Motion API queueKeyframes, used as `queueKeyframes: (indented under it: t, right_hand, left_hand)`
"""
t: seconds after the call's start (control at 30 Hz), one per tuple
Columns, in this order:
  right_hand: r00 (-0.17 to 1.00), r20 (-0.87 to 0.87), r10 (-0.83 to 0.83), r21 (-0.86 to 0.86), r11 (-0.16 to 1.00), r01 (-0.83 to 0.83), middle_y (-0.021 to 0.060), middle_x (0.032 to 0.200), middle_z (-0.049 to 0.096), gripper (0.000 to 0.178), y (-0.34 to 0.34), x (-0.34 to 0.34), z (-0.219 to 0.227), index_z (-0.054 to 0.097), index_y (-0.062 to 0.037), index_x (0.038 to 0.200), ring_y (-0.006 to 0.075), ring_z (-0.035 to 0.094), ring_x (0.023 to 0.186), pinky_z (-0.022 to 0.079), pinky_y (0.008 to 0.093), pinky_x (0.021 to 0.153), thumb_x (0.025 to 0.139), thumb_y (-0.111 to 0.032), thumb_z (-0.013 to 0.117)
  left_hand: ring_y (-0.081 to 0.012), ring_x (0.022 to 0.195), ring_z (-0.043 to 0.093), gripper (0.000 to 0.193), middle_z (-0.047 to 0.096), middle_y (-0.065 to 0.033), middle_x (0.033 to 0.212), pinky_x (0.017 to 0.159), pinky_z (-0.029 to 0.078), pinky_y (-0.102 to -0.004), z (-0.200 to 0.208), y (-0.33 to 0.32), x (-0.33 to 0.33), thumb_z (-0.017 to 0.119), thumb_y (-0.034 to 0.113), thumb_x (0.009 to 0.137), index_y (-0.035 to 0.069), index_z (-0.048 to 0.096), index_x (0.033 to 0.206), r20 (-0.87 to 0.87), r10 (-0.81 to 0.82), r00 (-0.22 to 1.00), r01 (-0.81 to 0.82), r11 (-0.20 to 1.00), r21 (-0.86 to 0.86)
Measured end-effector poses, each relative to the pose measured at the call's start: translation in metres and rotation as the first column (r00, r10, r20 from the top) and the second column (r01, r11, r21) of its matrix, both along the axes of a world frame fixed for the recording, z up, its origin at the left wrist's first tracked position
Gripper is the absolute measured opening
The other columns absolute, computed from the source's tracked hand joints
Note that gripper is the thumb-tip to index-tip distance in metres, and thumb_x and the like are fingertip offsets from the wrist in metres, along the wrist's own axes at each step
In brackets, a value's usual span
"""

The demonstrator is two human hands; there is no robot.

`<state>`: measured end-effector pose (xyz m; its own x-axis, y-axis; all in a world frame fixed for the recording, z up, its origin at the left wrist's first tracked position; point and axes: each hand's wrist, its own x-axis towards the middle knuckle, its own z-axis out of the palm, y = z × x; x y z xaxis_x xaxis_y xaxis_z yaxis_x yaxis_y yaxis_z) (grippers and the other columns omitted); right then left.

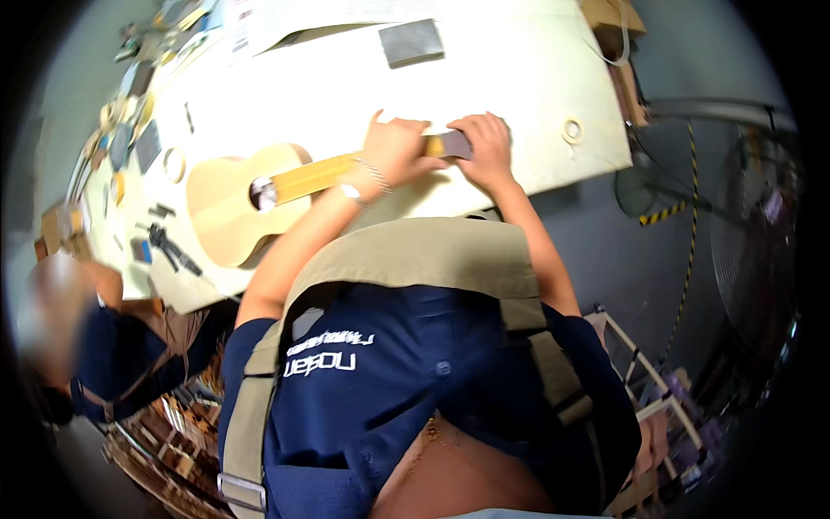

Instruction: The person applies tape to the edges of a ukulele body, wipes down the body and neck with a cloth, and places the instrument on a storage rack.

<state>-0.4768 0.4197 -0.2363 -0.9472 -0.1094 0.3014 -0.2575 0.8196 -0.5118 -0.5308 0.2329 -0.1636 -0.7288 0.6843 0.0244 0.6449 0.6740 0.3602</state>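
Note:
A small unfinished guitar (pixel 226 204), ukulele-like, lies on its back on the white table, its pale wood body to the left. Yellow tape-like covering (pixel 316 177) runs along its neck, which points right to a dark headstock (pixel 456 145). My left hand (pixel 396 149) is closed around the upper neck, thumb on the near side and fingers on the far side. At the end of the headstock, my right hand (pixel 486 147) grips it, its fingers curled over the far edge. The undersides of both grips are hidden.
A dark grey flat block (pixel 411 43) lies at the back of the table (pixel 519 78). One tape roll (pixel 572 131) sits near the right edge, another (pixel 174 164) left of the guitar. A black clamp-like tool (pixel 173 248) lies near the front left. A co-worker (pixel 112 355) is at the left.

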Motion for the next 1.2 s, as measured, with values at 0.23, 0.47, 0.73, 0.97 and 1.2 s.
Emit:
queueKeyframes:
  t: [0.23, 0.47, 0.73, 0.97, 1.2]
  right_hand:
    - [0.998, -0.059, -0.029, -0.005, 1.000, 0.029, 0.0020, 0.093, 0.057, 0.037, -0.004, -0.003, -0.001, 0.060, -0.0170, 0.097, 0.0244, 0.053, 0.094, 0.036, 0.0428, 0.096, 0.062, -0.008, 0.068]
    - [0.997, -0.078, -0.014, -0.013, 1.000, 0.013, 0.0018, 0.093, 0.057, 0.035, -0.008, -0.006, 0.003, 0.059, -0.0167, 0.096, 0.0242, 0.054, 0.092, 0.036, 0.0436, 0.096, 0.064, -0.004, 0.064]
    - [0.998, -0.059, 0.003, 0.009, 1.000, -0.003, 0.0031, 0.092, 0.056, 0.038, -0.009, -0.003, 0.003, 0.059, -0.0159, 0.100, 0.0246, 0.054, 0.093, 0.035, 0.0456, 0.097, 0.064, -0.007, 0.066]
    - [0.851, 0.489, 0.192, -0.488, 0.869, 0.084, 0.0103, 0.111, 0.050, 0.049, -0.085, 0.049, 0.048, 0.053, -0.0063, 0.117, 0.0235, 0.052, 0.100, 0.046, 0.0344, 0.086, 0.077, -0.028, 0.070]
    - [0.773, 0.592, 0.229, -0.481, -0.669, 0.567, 0.0094, 0.111, 0.051, 0.048, -0.199, -0.002, 0.014, 0.043, -0.0032, 0.121, 0.0223, 0.051, 0.102, 0.047, 0.0347, 0.087, 0.088, -0.035, 0.057]
  left_hand:
    - [-0.0193, 0.087, 0.059, 0.036, 0.064, 0.0014, 0.078, 0.098, 0.031, -0.0533, -0.011, -0.019, 0.009, 0.070, 0.041, 0.066, 0.014, 0.064, 0.090, -0.187, -0.025, 0.982, 0.013, 0.998, -0.061]
    - [-0.0215, 0.115, 0.046, 0.043, 0.054, 0.0006, 0.112, 0.101, 0.026, -0.0561, 0.027, -0.142, 0.014, 0.071, 0.048, 0.061, 0.023, 0.064, 0.095, -0.300, 0.063, 0.952, -0.117, 0.980, -0.163]
    - [-0.0247, 0.120, 0.043, 0.040, 0.053, -0.0005, 0.120, 0.104, 0.021, -0.0558, 0.049, -0.235, 0.028, 0.071, 0.041, 0.066, 0.021, 0.065, 0.101, -0.321, 0.069, 0.944, -0.168, 0.942, -0.291]
    - [-0.0282, 0.105, 0.055, 0.046, 0.056, -0.0150, 0.118, 0.090, 0.043, -0.0340, 0.019, -0.356, 0.051, 0.070, 0.020, 0.077, 0.005, 0.057, 0.120, -0.205, 0.731, 0.651, -0.673, 0.680, 0.291]
    - [-0.0158, 0.083, 0.060, 0.065, 0.062, -0.0142, 0.102, 0.072, 0.049, -0.0271, -0.003, -0.387, 0.066, 0.068, 0.023, 0.080, 0.001, 0.039, 0.133, 0.716, 0.604, 0.349, -0.933, 0.299, 0.202]
